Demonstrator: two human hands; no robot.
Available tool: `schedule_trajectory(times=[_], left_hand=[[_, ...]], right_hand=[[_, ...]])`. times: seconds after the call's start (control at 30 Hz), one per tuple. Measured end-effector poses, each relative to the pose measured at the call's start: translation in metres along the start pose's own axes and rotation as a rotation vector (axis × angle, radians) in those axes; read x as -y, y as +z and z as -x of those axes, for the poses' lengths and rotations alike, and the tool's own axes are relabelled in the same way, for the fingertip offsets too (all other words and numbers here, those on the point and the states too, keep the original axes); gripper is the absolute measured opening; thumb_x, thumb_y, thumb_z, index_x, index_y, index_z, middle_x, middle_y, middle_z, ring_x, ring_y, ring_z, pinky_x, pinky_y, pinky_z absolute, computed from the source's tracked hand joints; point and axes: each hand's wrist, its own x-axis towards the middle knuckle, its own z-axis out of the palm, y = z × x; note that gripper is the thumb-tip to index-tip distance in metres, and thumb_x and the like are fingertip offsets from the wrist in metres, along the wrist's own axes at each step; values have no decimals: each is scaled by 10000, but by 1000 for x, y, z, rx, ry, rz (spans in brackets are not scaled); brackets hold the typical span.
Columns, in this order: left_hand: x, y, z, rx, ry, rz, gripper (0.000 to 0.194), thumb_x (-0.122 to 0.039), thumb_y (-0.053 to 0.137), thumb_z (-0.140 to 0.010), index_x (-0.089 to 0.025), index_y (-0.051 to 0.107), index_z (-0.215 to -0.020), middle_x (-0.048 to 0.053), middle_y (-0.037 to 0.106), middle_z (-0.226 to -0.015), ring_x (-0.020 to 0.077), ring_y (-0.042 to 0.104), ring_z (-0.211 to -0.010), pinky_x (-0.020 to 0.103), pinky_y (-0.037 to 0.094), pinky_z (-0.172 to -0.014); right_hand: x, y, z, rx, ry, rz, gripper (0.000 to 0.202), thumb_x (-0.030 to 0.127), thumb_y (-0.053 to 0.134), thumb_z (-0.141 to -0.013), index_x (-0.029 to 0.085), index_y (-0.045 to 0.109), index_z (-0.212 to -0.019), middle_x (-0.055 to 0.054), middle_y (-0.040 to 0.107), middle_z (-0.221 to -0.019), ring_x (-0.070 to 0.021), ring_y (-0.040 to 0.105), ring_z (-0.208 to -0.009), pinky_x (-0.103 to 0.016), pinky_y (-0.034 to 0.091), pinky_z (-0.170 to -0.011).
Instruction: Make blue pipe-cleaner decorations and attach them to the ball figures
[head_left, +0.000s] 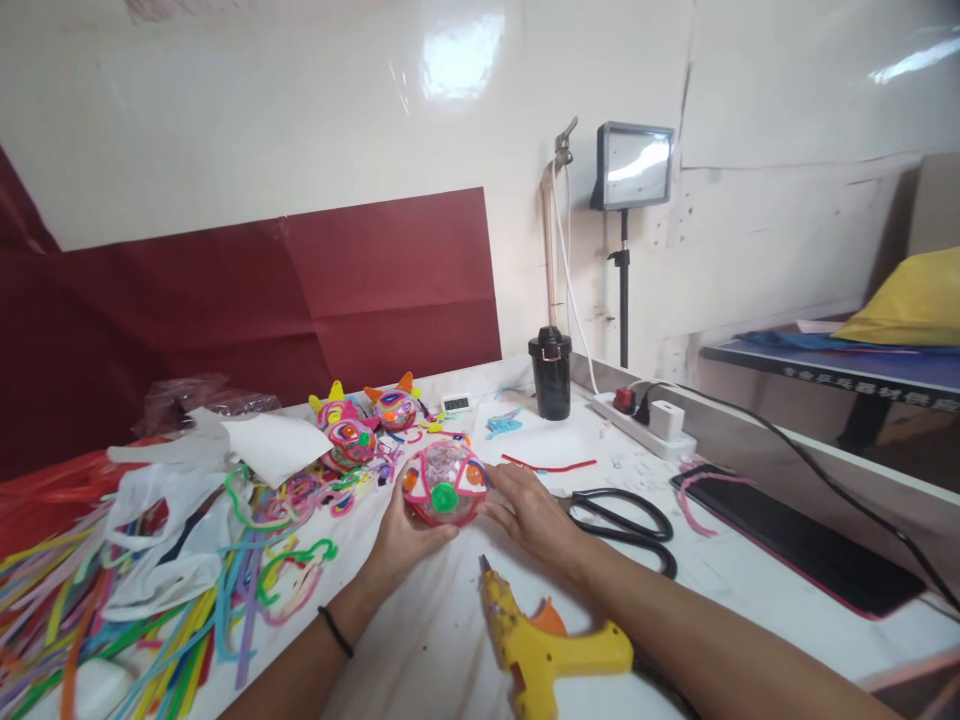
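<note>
Faces a white wall (315, 130) behind a white table (420, 640). Displays a dark red sheet (405, 290) on the wall's lower left. Includes, at the table's left side, a loose pile of coloured pipe cleaners (176, 650); between the forearms, a yellow glue gun (555, 655), nozzle pointing away; just beside the right hand (529, 505), black-handled scissors (581, 499). Clamps left hand (405, 525) on the left side of a decorated ball (442, 460), thumb along the lower edge; grips the opposite side with right-hand fingertips. Positions the ball near mid-table, in front of two similar balls (349, 443). Cannot tell contact between ball and table. Bears, on the ball's front, a green disc (444, 497) and two smaller orange dots (474, 475).
</note>
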Motion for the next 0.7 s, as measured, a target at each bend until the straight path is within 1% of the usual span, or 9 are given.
schedule_trajectory(times=[0.07, 0.2, 0.33, 0.47, 0.6, 0.7], left_hand=[[1, 0, 0, -5, -4, -8, 1098, -250, 827, -539, -173, 150, -1399, 204, 436, -1370, 323, 465, -1219, 455, 372, -1013], [0, 1, 0, 9, 29, -11, 1088, -240, 824, -545, -162, 153, -1398, 209, 424, -1376, 324, 436, -1242, 451, 347, -1032], [-8, 5, 2, 19, 37, 22, 1072, -256, 831, -529, -170, 182, -1378, 198, 409, -1386, 317, 436, -1242, 421, 374, -1017], [-14, 7, 4, 13, -37, 43, 1098, -267, 837, -521, -199, 172, -1392, 193, 390, -1402, 333, 456, -1222, 427, 417, -977], [-12, 4, 4, 20, -24, 64, 1080, -271, 835, -532, -212, 193, -1398, 179, 396, -1401, 331, 443, -1233, 414, 418, -978], [-9, 0, 1, 63, -31, 84, 1087, -282, 834, -537, -232, 186, -1409, 167, 408, -1398, 333, 437, -1238, 418, 418, -980]], right_hand=[[-1, 0, 0, -5, -4, 6, 396, 310, 530, -876, 136, 491, -1230, -146, 642, -1024, -274, 570, -980, -436, 451, -839], [-4, 4, 2, -44, -30, 26, 393, 318, 527, -874, 130, 497, -1218, -154, 637, -1052, -277, 579, -970, -429, 461, -831], [-8, 6, 2, -86, -57, 17, 386, 345, 519, -876, 149, 504, -1208, -144, 643, -1033, -265, 594, -954, -408, 476, -816], [-11, 4, 2, -71, -40, 6, 388, 374, 520, -872, 160, 516, -1195, -137, 645, -1030, -260, 601, -950, -392, 486, -805], [-12, 2, 1, -43, -32, 23, 388, 364, 505, -879, 147, 513, -1201, -143, 642, -1040, -265, 598, -957, -388, 484, -802], [-13, 1, 0, -26, -35, 32, 386, 361, 490, -887, 136, 514, -1200, -153, 639, -1038, -269, 595, -953, -386, 482, -789]])
